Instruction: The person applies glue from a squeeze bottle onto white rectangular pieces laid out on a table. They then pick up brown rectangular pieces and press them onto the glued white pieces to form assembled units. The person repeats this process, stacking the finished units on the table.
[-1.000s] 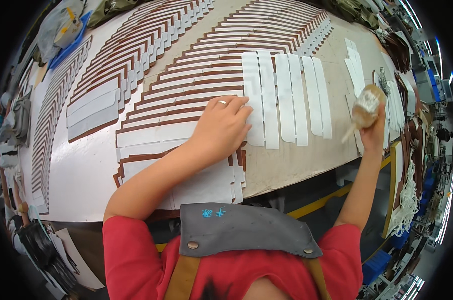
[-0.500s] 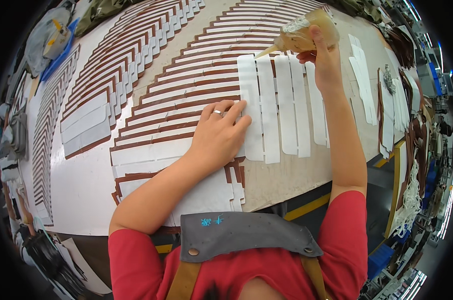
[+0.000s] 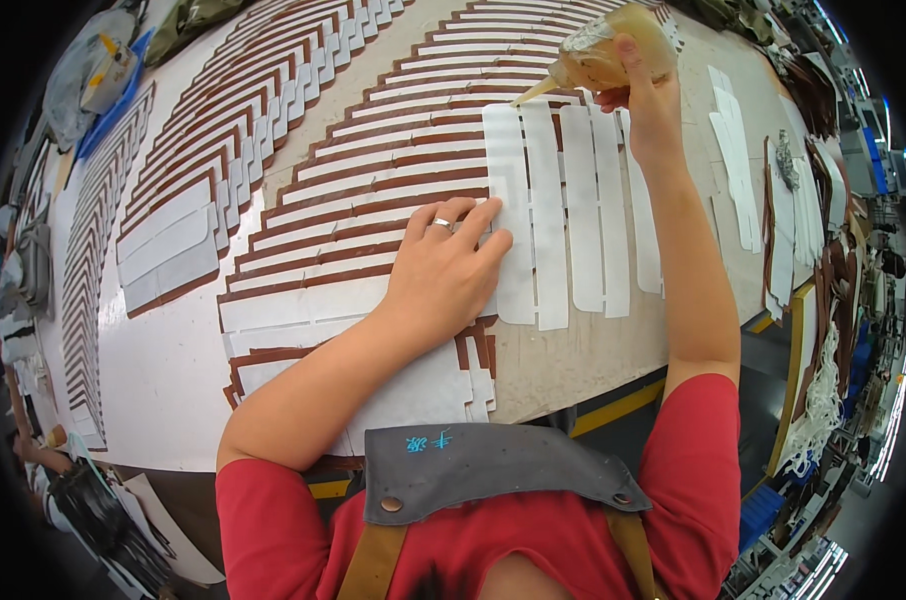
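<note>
My right hand [image 3: 651,105] grips a squeeze bottle [image 3: 613,52] with a yellowish, translucent body, held tilted. Its narrow nozzle points down and left, the tip at the top end of a white strip [image 3: 510,220]. That strip is long with rounded ends, and more white strips [image 3: 583,210] lie side by side to its right. My left hand [image 3: 451,262], a ring on one finger, rests with its fingers apart and holds nothing. Its fingertips touch the left edge of the nearest strip. Beneath and beyond this hand spread overlapping rows of brown-edged white pieces [image 3: 373,165].
Further rows of brown-edged pieces [image 3: 243,130] cover the left of the table [image 3: 163,400]. A blue tray [image 3: 113,115] with a plastic bag stands at the far left. Loose white strips [image 3: 735,165] and brown-edged pieces [image 3: 778,230] lie at the right, near a yellow-edged frame [image 3: 795,370].
The view has shifted slightly. The bottle still tilts with its nozzle tip at the top of the same strip, and my left hand stays at that strip's left edge.
</note>
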The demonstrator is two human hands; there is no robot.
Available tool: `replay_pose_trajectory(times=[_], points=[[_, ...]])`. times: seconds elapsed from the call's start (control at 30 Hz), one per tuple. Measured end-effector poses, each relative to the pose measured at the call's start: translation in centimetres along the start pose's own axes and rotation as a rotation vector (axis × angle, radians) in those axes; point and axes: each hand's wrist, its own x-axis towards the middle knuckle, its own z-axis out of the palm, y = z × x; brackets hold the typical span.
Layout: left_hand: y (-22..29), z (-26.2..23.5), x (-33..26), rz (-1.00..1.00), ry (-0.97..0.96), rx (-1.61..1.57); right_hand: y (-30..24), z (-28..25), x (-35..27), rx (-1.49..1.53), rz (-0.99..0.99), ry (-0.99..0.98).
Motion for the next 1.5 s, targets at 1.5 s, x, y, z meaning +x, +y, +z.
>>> replay_pose_trajectory(times=[1.5], points=[[0.0, 0.2, 0.1, -0.007, 0.009, 0.012, -1.0, -0.7, -1.3, 0.154, 0.033, 0.068]])
